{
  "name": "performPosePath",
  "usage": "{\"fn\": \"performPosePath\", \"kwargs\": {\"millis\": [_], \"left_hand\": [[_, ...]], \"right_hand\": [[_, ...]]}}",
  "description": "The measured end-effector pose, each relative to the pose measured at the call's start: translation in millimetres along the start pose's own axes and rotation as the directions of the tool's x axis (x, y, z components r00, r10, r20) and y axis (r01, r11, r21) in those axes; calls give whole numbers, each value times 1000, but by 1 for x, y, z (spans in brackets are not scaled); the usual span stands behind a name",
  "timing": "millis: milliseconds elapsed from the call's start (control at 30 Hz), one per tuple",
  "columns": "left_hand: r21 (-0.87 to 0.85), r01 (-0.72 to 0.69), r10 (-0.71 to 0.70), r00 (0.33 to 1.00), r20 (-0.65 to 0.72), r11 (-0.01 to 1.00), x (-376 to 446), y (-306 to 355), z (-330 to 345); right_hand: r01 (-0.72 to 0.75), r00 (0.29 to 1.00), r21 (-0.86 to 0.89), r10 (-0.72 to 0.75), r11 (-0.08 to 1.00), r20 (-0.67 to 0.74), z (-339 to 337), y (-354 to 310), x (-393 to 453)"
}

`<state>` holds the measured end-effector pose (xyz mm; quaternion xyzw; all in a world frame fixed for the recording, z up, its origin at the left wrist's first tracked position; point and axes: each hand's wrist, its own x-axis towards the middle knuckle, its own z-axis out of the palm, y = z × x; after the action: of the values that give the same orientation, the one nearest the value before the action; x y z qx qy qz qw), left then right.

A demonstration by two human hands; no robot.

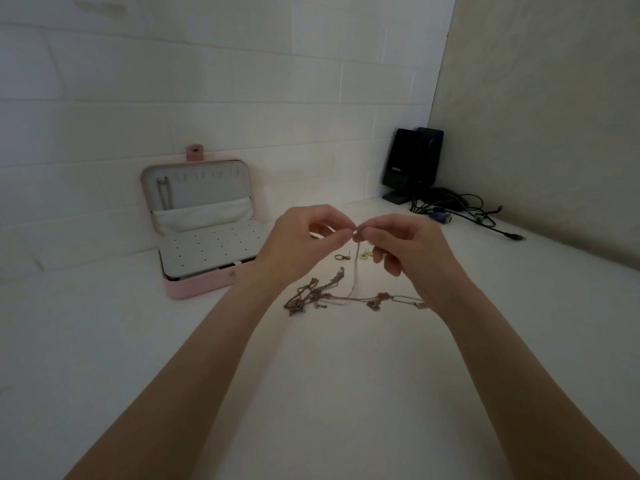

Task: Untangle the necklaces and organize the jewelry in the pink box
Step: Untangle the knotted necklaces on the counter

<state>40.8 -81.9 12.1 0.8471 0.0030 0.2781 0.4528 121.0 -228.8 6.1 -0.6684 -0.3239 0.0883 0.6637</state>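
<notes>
Both hands are up above the surface (346,393) now, meeting fingertip to fingertip just right of the pink box (199,233). The left hand (304,244) pinches the top of a thin chain (354,271) between thumb and forefinger, and the right hand (398,247) pinches the same spot from the other side, its spare fingers curled under. It looks like clasp work or picking at a knot, hence the lift: raised, the chain hangs straight and its own weight draws it clear of the rest.

Its lower end drops into the tangle of necklaces (311,297), lying on the surface to the right of the box and nearer the person, directly below the hands. That pile is knotted, so I'd judge the untangling is early days.

The pink box stands open against the wall, lid upright. One chain (162,194) already hangs from a hook in the lid; the perforated earring panel (211,247) in the base appears bare.

Between box and hands, small gold earrings (365,255) and a ring-like piece (342,257) lie loose, right under the dangling chain, where a swing could catch them. Far right of the box, black speakers (412,161) and a sprawl of cables (460,209) sit well apart, out of the way.
</notes>
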Motion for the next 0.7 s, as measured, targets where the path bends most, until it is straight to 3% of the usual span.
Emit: {"fn": "performPosePath", "kwargs": {"millis": [300, 567, 700], "left_hand": [[170, -207, 225, 970, -93, 964, -2, 0, 5], [145, -178, 195, 975, -110, 973, -2, -6, 9], [205, -219, 254, 953, -165, 954, -2, -7, 11]], "right_hand": [[-88, 996, 129, 86, 988, 21, 4, 0, -1], [-98, 995, 182, 100, 978, 0, 6, -1, -2], [-97, 995, 199, 102, 975, -14, 7, -2, -2]]}}
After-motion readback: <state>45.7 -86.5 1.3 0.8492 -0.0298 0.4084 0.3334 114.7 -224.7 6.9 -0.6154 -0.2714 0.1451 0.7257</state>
